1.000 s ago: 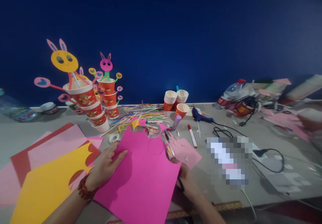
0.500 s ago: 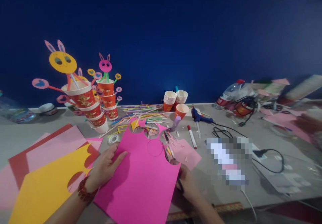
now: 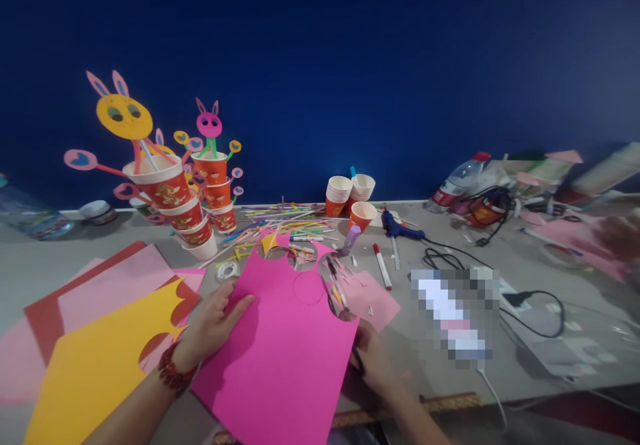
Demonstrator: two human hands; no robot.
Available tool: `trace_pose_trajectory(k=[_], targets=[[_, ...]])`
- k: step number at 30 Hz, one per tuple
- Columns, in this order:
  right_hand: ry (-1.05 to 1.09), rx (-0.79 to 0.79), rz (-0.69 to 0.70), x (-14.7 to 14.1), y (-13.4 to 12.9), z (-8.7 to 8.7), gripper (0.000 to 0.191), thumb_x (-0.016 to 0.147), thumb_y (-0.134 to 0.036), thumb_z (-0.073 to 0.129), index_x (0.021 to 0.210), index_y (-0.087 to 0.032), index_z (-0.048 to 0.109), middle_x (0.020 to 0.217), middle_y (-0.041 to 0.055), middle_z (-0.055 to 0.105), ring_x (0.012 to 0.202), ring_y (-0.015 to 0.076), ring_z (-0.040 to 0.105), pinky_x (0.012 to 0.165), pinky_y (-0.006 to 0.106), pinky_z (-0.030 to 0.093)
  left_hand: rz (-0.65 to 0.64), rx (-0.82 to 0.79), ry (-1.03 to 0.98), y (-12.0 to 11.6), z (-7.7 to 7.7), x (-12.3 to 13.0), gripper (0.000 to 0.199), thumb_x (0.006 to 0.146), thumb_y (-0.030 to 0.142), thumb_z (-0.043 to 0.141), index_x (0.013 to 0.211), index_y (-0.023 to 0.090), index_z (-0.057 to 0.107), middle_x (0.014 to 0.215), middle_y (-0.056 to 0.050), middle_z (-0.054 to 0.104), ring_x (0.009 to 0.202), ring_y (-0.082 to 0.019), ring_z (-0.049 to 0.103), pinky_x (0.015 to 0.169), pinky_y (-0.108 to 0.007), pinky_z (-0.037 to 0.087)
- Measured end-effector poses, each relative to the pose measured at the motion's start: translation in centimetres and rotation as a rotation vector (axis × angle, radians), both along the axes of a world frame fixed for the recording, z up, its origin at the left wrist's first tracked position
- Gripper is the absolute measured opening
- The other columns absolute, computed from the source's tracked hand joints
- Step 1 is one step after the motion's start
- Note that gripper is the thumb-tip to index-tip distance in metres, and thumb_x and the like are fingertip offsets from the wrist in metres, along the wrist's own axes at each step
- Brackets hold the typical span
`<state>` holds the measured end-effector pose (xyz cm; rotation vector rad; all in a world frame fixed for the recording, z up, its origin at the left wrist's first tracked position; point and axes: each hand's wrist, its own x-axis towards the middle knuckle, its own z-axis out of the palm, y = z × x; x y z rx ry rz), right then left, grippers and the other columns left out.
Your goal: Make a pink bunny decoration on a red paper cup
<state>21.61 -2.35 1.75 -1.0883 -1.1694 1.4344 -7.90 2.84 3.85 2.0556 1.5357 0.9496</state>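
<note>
A large magenta paper sheet (image 3: 280,351) with scalloped cut-outs along its top and a drawn circle lies between my hands. My left hand (image 3: 215,328) grips its left edge, thumb on top. My right hand (image 3: 373,358) is at the right edge, its fingers closed round a dark handle that looks like scissors; the sheet hides part of it. Beyond the sheet lie a pink paper piece (image 3: 370,301) and small scraps. A yellow sheet (image 3: 100,358) with rounded cut-outs rests by my left forearm, over red and pink sheets.
Cup figures with rabbit faces (image 3: 170,188) stand at the left. Stacked paper cups (image 3: 339,195), colored sticks (image 3: 290,213), a blue glue gun (image 3: 400,228) and a red marker (image 3: 383,266) lie beyond. Bottle (image 3: 457,181), cables and a blurred person's hand (image 3: 620,235) are at the right.
The camera view has shifted slightly. Both my hands keep their hold with almost no visible movement. The other person's blurred hand at the far right has changed position.
</note>
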Motion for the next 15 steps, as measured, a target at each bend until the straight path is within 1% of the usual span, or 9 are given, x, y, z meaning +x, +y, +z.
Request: trace_pose_trajectory(k=[4, 10, 15], targets=[[-0.006, -0.012, -0.003, -0.08, 0.00, -0.14, 0.037, 0.068, -0.046, 0.074, 0.064, -0.021, 0.047, 0.047, -0.0090, 0.034, 0.045, 0.0083, 0.028, 0.044, 0.021, 0.030, -0.040, -0.058, -0.007, 0.10, 0.02, -0.10, 0.031, 0.092, 0.048, 0.050, 0.108, 0.022, 0.057, 0.102, -0.008, 0.069, 0.095, -0.025, 0.065, 0.089, -0.039, 0.051], [0.005, -0.024, -0.026, -0.32, 0.11, -0.66, 0.032, 0.070, -0.038, 0.074, 0.064, -0.021, 0.047, 0.045, -0.0102, 0.033, 0.043, 0.0073, 0.027, 0.042, 0.020, 0.030, -0.043, -0.056, -0.005, 0.17, -0.19, -0.21, 0.030, 0.093, 0.046, 0.050, 0.110, 0.023, 0.055, 0.106, -0.009, 0.068, 0.099, -0.025, 0.063, 0.091, -0.040, 0.050], [-0.019, -0.042, -0.017, -0.22, 0.08, -0.24, 0.031, 0.069, -0.033, 0.072, 0.062, -0.021, 0.044, 0.046, -0.0096, 0.037, 0.043, 0.0065, 0.025, 0.041, 0.020, 0.027, -0.045, -0.057, 0.013, 0.29, -0.32, -0.34, 0.032, 0.092, 0.047, 0.050, 0.112, 0.022, 0.055, 0.106, -0.009, 0.068, 0.099, -0.026, 0.064, 0.091, -0.041, 0.051]])
